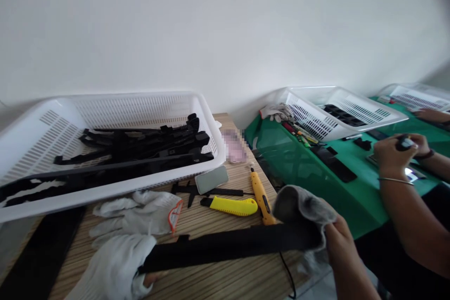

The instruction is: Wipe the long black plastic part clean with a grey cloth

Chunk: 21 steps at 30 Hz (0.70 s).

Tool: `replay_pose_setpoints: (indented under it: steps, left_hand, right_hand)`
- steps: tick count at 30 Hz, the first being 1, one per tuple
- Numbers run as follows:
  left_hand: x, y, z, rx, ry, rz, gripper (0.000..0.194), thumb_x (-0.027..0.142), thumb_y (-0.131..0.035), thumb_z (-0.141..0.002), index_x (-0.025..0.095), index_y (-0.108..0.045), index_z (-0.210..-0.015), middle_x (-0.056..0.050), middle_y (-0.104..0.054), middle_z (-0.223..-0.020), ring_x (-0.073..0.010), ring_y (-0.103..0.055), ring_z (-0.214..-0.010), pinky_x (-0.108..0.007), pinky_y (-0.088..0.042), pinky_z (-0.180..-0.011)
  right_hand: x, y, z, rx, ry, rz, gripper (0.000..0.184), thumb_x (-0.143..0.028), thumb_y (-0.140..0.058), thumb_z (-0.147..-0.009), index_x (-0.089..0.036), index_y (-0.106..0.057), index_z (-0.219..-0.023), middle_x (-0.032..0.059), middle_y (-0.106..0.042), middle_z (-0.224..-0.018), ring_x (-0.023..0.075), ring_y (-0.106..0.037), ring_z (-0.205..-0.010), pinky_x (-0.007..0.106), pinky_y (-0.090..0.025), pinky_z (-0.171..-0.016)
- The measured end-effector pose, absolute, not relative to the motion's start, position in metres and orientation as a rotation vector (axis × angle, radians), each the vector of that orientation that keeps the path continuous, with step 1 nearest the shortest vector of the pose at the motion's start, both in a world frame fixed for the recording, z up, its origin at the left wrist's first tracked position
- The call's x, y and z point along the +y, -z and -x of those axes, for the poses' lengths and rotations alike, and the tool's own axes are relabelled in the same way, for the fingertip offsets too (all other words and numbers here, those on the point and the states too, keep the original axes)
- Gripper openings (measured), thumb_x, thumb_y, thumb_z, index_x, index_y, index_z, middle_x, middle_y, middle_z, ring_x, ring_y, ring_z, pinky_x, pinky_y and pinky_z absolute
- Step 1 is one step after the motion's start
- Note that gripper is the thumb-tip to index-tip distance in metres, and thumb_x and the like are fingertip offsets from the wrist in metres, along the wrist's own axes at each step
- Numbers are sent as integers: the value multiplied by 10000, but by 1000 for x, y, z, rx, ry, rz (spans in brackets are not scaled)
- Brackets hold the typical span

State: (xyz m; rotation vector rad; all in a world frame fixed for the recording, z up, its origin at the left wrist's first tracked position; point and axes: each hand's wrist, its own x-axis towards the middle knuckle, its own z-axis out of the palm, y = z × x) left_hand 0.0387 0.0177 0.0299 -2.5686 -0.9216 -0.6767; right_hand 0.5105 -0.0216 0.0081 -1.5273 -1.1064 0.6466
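Observation:
A long black plastic strip (225,245) lies across the front of my view, held at both ends. My left hand (117,262), in a white knitted glove, is closed around its left end. At the other end my bare right hand (337,239) grips a grey cloth (298,204), which is wrapped over the strip and hides its tip. Just beyond my left hand a loose white glove (144,213) with an orange-red cuff edge rests on the wooden table (197,276). A yellow utility knife (232,206) and a yellow-orange pen-shaped power tool (262,197) lie behind the strip.
A white basket (214,150) holds several black plastic parts (140,145). Near it are black calipers (188,191) and a grey-green block (211,180). At right, a co-worker's hands (397,152) work over a green table (355,211) bearing another white basket (386,119).

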Motion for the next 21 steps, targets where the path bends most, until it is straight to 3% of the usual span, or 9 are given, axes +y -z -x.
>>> replay_pose_setpoints:
  steps: [2,4,8,11,14,16,18,21]
  left_hand:
    - [18,-36,-50,-917,680,2528,395,372,-285,-1096,195,-594,-927,-19,-713,-622,-178,-699,-467,-285,-572,-457]
    - [18,-39,-58,-942,695,2514,407,366,-268,-1092,187,-590,-919,-22,-696,-600,-183,-686,-445,-287,-558,-430]
    - [21,-46,-72,-1015,742,2452,380,359,-287,-1060,179,-596,-933,-20,-658,-559,-208,-649,-400,-315,-530,-376]
    - [24,-54,-86,-1027,793,2465,297,359,-362,-1019,229,-562,-842,-1,-615,-515,-224,-628,-374,-337,-503,-341]
    - [26,-60,-102,-1045,868,2511,164,303,-444,-931,254,-558,-823,-1,-642,-528,-239,-642,-380,-354,-506,-334]
    - [27,-60,-108,-1043,935,2543,151,262,-461,-857,241,-604,-902,-18,-712,-596,-249,-688,-431,-355,-553,-375]
    - [28,-56,-105,-1033,970,2571,197,280,-476,-842,245,-633,-955,-37,-765,-671,-259,-724,-489,-357,-585,-413]
    - [27,-41,-85,-1066,958,2535,211,421,-517,-942,258,-642,-896,-36,-759,-660,-247,-699,-469,-345,-541,-387]
  right_hand:
    - [-18,-4,-502,-1200,-507,1507,483,-675,-681,-912,-236,-842,-1035,122,-839,-1047,322,-806,-914,385,-663,-753]
    - [-15,-2,-494,-1346,-283,1495,413,-573,-600,-1007,-252,-824,-1142,131,-786,-1293,360,-730,-1224,492,-604,-1012]
    - [-13,-11,-463,-1656,198,1450,326,-366,-542,-1066,-280,-757,-1295,99,-706,-1446,339,-474,-1527,634,-265,-1294]
    - [-17,-24,-414,-1898,278,1394,419,-321,-516,-1075,-252,-635,-1471,78,-648,-1535,270,-382,-1588,546,-18,-1359]
    - [-23,-36,-355,-2135,307,1215,446,-400,-464,-1100,-216,-646,-1463,57,-656,-1538,229,-419,-1560,402,15,-1361]
    - [-25,-41,-329,-2178,329,1151,379,-343,-469,-1106,-265,-692,-1403,0,-714,-1464,189,-512,-1482,352,24,-1354]
    - [-25,-44,-324,-2185,339,1100,338,-282,-493,-1096,-295,-730,-1337,-24,-756,-1392,152,-561,-1432,307,-30,-1348]
    - [-20,-46,-355,-2166,335,1029,318,-237,-527,-1060,-293,-760,-1269,-4,-784,-1335,143,-595,-1405,284,-175,-1325]
